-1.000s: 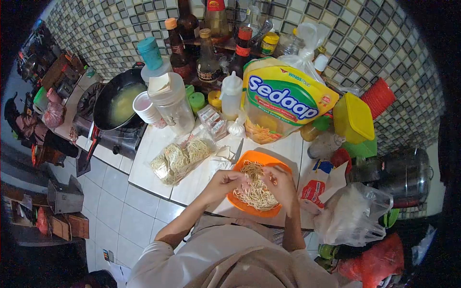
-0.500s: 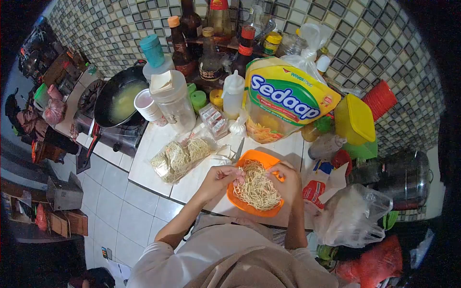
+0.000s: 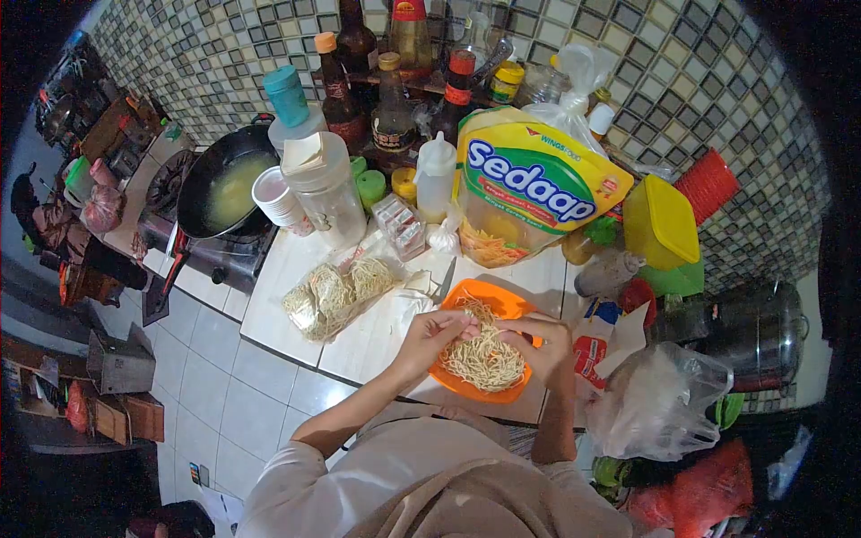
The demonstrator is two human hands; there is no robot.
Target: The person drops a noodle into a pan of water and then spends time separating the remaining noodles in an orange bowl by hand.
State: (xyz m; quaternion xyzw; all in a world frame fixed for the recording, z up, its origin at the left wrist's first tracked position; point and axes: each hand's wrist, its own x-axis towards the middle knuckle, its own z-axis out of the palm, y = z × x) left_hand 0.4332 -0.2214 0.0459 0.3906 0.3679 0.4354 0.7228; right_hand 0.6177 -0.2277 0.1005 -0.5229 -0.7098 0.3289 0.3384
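Observation:
An orange plastic bowl [image 3: 467, 288] holds a pile of pale noodles [image 3: 482, 360], with a few small orange bits among them. Over the bowl's left side, my left hand [image 3: 437, 339] has its thumb and fingers pinched together. My right hand [image 3: 543, 345] pinches in the same way above the right side, its fingertips close to those of the left. Whatever lies between the fingertips is too small to make out. A knife [image 3: 447, 279] lies just behind the bowl, and a clear bag of dry noodle cakes [image 3: 334, 294] is to its left.
A black wok [image 3: 199, 193] with yellowish liquid sits on the stove at left. Behind the bowl stand a yellow Sedaap pouch [image 3: 534, 193], a white squeeze bottle [image 3: 437, 175] and a clear canister [image 3: 327, 197]. At right are a yellow container [image 3: 662, 224] and a plastic bag [image 3: 659, 403].
My left hand has moved right and inward over the noodles, so its fingertips are nearer the right hand. My right hand has shifted slightly. The surrounding items have stayed put.

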